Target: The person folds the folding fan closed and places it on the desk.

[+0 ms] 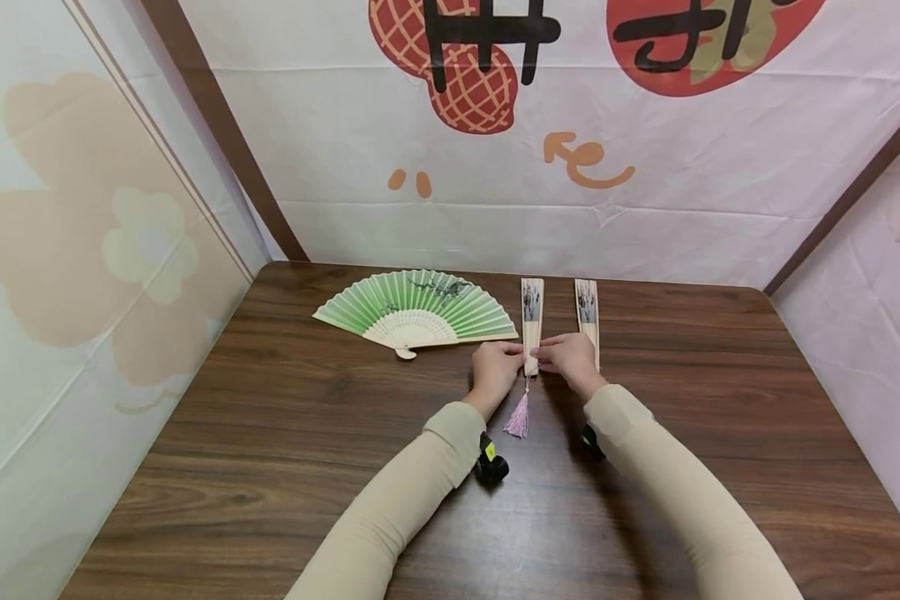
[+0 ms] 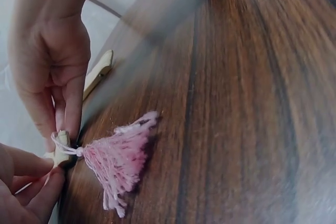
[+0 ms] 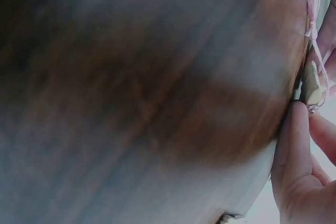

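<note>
A folded fan point(image 1: 532, 321) with pale ribs and a dark-patterned leaf lies on the table, its pivot end toward me. From that end a pink tassel point(image 1: 520, 417) trails on a thin cord; it also spreads out in the left wrist view. My left hand point(image 1: 495, 368) pinches the pivot end from the left. On the right side my right hand point(image 1: 572, 357) grips the same end between thumb and fingers. A second folded fan point(image 1: 587, 302) lies just right, partly hidden by the right hand. To the left, an open green fan point(image 1: 450, 310) lies spread.
The dark wooden table point(image 1: 285, 450) meets a printed cloth wall point(image 1: 330, 150) at its back edge, with more cloth at both sides. A black wrist camera point(image 1: 492, 462) hangs at my left cuff; another sits under the right cuff.
</note>
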A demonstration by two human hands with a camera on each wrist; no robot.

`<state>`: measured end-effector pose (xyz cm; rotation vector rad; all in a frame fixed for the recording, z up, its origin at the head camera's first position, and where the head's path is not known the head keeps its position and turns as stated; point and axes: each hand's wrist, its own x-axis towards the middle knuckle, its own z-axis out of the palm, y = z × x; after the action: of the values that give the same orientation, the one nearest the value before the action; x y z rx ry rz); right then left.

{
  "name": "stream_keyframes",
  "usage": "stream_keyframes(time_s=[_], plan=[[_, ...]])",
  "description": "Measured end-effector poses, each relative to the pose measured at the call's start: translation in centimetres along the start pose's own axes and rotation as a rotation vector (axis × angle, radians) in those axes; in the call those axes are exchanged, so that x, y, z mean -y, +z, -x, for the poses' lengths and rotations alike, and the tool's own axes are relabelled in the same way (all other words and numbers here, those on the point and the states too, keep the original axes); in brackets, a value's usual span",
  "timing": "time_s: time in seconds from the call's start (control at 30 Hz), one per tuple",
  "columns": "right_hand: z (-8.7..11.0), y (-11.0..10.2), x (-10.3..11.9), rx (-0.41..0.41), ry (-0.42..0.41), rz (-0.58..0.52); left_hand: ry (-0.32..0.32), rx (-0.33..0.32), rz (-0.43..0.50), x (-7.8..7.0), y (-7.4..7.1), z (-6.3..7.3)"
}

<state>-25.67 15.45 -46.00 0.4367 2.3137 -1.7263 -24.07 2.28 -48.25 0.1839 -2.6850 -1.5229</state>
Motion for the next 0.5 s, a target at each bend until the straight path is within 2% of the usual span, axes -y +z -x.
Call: stream_keyframes(time_s=[0.13,0.37,0.5], plan=[[0.22,-0.04,0.06,-0.001,-0.047,0.068,-0.001,0.004,-0.009,0.09,0.07,-0.11],[0.17,-0.04,0.04,-0.043,-0.068,0.212,0.008,0.015,0.005,0.14,0.15,-0.17],[0.56,-0.31,0.45,-0.058,-0.116,0.304,-0.011,0.022,0.021,0.17,-0.24,-0.10]])
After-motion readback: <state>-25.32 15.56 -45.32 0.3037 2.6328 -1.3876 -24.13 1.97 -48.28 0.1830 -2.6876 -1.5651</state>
